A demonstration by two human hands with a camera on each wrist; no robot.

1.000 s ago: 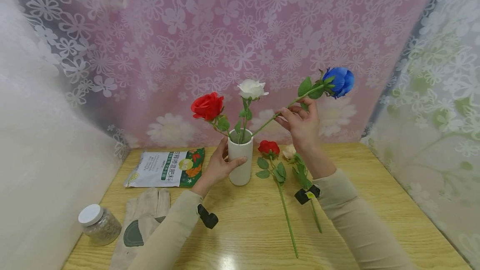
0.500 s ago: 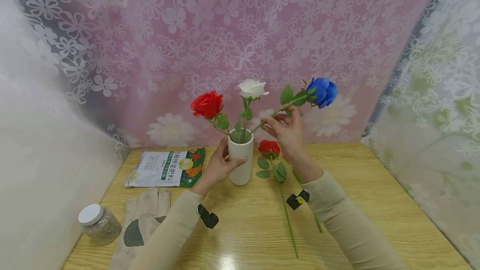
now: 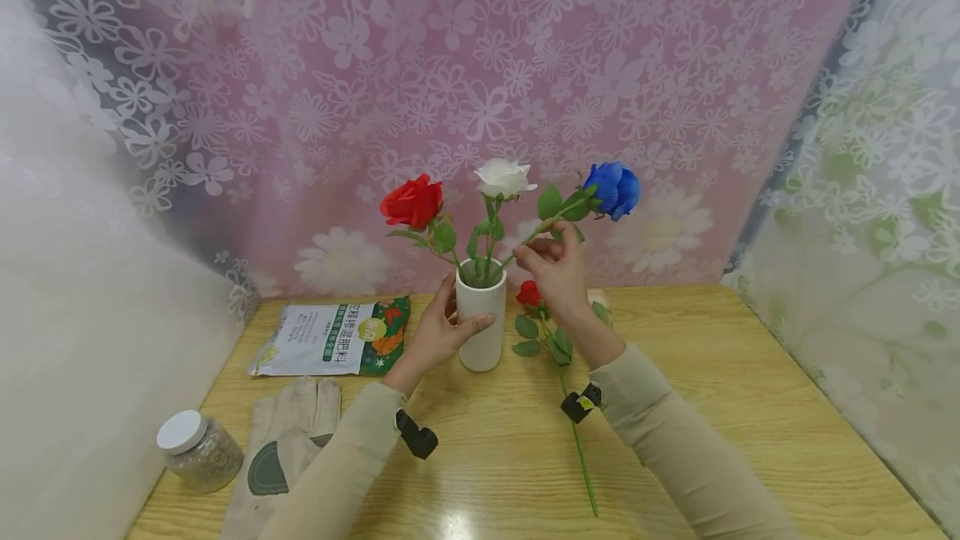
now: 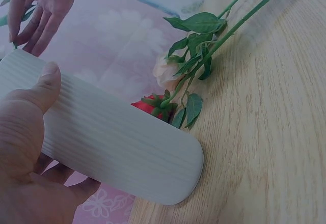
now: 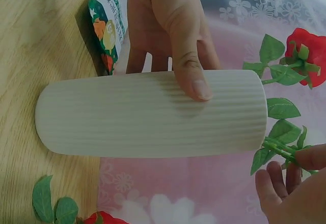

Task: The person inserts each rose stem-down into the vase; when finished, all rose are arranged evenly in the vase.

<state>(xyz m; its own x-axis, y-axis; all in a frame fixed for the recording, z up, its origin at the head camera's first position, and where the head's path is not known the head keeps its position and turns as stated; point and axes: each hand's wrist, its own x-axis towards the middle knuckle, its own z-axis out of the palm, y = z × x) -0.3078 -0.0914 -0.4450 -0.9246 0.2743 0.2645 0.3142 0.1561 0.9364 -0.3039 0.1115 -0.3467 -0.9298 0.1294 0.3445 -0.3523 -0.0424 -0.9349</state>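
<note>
A ribbed white vase [image 3: 481,327] stands upright on the wooden table. My left hand [image 3: 441,330] grips its side, thumb across the front and fingers behind, as the left wrist view also shows. In the vase lean a red rose [image 3: 412,201] at left and a white rose [image 3: 504,178] in the middle. My right hand [image 3: 558,273] pinches the green stem of a blue rose [image 3: 612,190] just below its leaves. That stem slants down into the vase mouth, its lower end hidden inside. The right wrist view shows the right hand [image 5: 298,188] close beside the rim.
A second red rose [image 3: 528,294] lies on the table [image 3: 675,423], partly behind my right hand. Near it lies a pale cream rose [image 4: 167,73]. At left are a fertilizer bag [image 3: 330,338], work gloves [image 3: 288,432] and a white-lidded jar [image 3: 199,450] of granules.
My right hand has moved left and down with the blue rose, its stem sliding deeper into the vase. The red rose in the vase has shifted slightly. The left hand stays put.
</note>
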